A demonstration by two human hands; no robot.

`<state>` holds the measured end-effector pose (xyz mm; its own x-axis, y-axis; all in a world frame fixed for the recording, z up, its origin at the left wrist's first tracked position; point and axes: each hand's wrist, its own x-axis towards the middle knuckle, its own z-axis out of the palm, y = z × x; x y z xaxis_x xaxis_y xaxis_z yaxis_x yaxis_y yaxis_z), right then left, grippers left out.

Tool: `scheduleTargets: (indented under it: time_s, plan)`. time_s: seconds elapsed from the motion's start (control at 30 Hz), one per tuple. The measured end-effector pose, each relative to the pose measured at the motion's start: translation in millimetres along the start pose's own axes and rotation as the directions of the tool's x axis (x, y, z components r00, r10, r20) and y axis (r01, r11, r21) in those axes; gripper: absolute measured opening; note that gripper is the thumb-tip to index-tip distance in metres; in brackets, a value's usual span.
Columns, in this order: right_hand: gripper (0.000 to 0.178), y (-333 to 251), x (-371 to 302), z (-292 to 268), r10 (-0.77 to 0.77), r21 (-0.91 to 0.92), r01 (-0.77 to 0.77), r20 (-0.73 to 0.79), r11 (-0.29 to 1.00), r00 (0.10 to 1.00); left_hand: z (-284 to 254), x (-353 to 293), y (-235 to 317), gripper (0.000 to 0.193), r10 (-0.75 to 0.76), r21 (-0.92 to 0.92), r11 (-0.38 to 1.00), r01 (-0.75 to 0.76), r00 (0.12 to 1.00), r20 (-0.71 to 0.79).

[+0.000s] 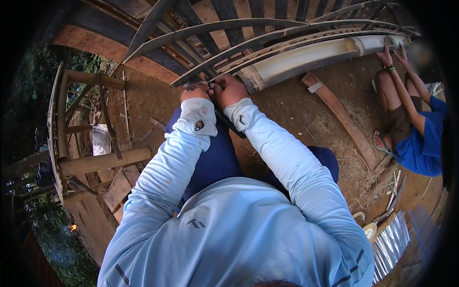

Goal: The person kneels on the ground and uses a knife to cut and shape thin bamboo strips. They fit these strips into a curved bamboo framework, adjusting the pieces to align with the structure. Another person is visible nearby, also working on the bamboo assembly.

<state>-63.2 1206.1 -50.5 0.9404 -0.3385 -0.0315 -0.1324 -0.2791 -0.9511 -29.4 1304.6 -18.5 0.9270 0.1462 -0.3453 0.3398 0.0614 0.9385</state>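
My left hand (195, 92) and my right hand (229, 91) meet in front of me, fingers curled and close together. They are at the near end of a long dark strip (248, 47), beside a split bamboo length (306, 61) with a pale hollow inside. Both hands are closed, but whatever lies between the fingertips is too small and covered to make out. Below my right wrist a dark, narrow piece (229, 123) shows partly, mostly hidden by the sleeve.
A slatted wood or bamboo frame (224, 21) spans the far side. At the right, a crouching person in blue (416, 143) has both hands on the bamboo's far end. A curved plank (342, 117) lies on the dirt. A wooden pole structure (105, 162) stands left; corrugated metal (391, 244) lies lower right.
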Motion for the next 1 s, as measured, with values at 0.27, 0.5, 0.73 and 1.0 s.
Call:
scheduleTargets:
  time_s: [0.27, 0.5, 0.73, 1.0]
  plan:
    - [0.014, 4, 11, 4, 0.197, 0.149, -0.211, 0.1, 0.966, 0.975, 5, 1, -3, 0.007, -0.012, 0.014, 1.0, 0.013, 0.997, -0.081]
    - [0.016, 1, 28, 5, 0.077, -0.203, -0.026, 0.244, 0.979, 0.967, -2, 2, -17, 0.009, 0.233, 0.194, 0.954, -0.227, 0.972, -0.01]
    - [0.02, 11, 19, 3, 0.211, 0.158, -0.244, 0.201, 0.957, 0.957, 4, -28, -7, 0.005, 0.106, 0.228, 0.969, -0.094, 0.993, -0.044]
    - [0.015, 17, -10, -3, -0.165, 0.104, 0.171, -0.058, 0.98, 0.985, 7, -4, 1, 0.005, -0.152, -0.122, 0.983, 0.141, 0.985, -0.087]
